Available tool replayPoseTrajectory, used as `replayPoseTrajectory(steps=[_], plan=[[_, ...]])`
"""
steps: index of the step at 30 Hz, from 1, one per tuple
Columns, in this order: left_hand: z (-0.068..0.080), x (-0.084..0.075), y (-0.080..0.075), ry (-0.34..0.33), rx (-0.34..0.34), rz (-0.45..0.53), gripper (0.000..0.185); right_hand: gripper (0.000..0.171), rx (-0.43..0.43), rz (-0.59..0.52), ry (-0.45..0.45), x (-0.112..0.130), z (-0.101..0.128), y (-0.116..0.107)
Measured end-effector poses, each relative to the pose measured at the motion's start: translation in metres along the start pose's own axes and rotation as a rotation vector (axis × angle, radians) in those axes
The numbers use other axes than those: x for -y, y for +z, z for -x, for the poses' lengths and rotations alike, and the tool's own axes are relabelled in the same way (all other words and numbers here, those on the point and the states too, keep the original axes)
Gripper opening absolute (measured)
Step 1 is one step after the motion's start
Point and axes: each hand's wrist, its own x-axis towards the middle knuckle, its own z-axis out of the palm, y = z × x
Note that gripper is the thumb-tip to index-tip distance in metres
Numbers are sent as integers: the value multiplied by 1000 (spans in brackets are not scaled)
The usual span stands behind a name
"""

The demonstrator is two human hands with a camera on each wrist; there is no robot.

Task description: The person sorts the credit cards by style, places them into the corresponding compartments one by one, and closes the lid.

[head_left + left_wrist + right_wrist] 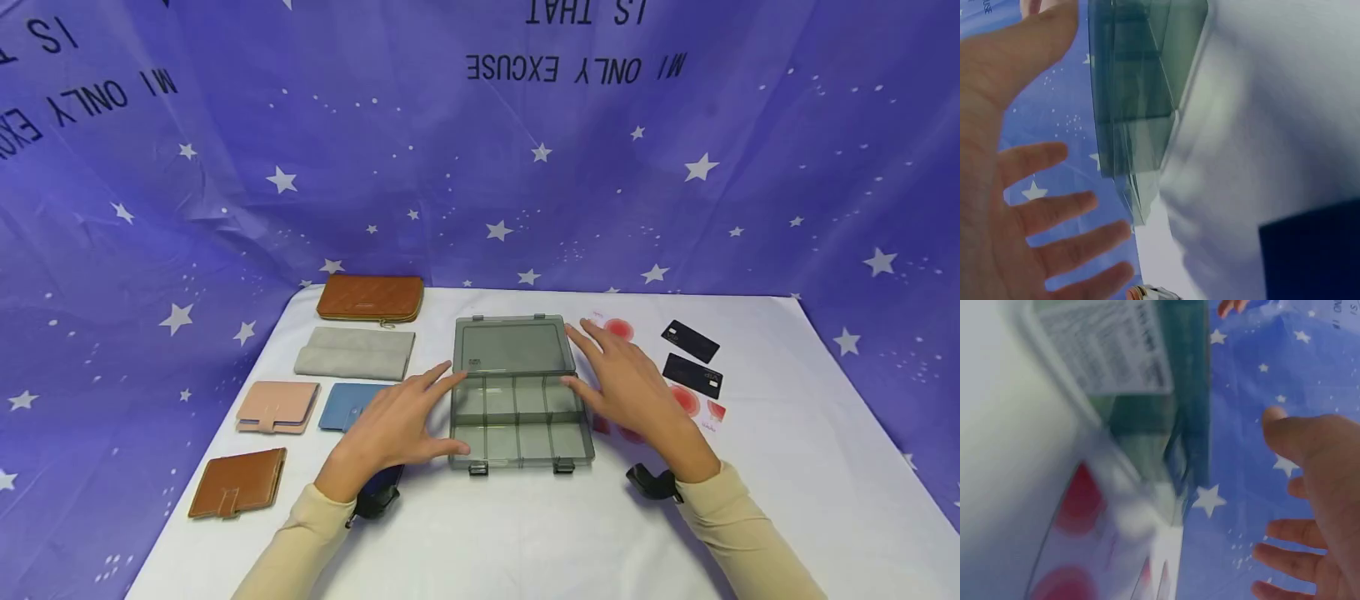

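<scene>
A smoke-grey compartment box (517,408) is set at the middle of the white worktop (525,533), its lid thrown back flat toward the far edge and its divided tray facing up. The left hand (397,429) is held against the box's left side, fingers spread and nearly straight, the thumb near the front left corner; the grip is apart and nothing is clasped. The right hand (637,387) is held at the box's right side with fingers likewise spread and straight, hovering over the red-spotted cards (701,408); whether the fingertips actually touch the box cannot be told. Two black cards (692,358) are laid just beyond the right hand. To the left, a brown zip wallet (370,298), a grey wallet (354,353), a pink wallet (277,406), a blue wallet (345,404) and a tan wallet (237,483) are arranged.
</scene>
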Motion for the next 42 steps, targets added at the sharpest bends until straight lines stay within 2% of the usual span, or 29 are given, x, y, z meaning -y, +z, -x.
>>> replayPoseTrajectory(steps=[4,8,13,18,23,32,38,42], plan=[[3,6,1,-23,54,52,99,74,24,-20,44,-16,5,1],[7,12,1,-38,97,87,101,67,80,-55,124,-35,9,1],[9,18,1,-16,109,124,104,59,146,-85,212,-57,14,1],[3,18,1,-14,121,140,105,59,183,-38,256,-72,18,1],[-1,14,7,-16,140,168,107,56,227,-6,293,-80,21,3],[-4,13,12,52,101,177,105,52,262,-155,377,-80,24,-1],[-3,14,12,53,120,190,101,49,228,-182,349,-82,26,-1],[-3,15,12,55,123,206,100,38,240,-169,344,-83,25,-5]])
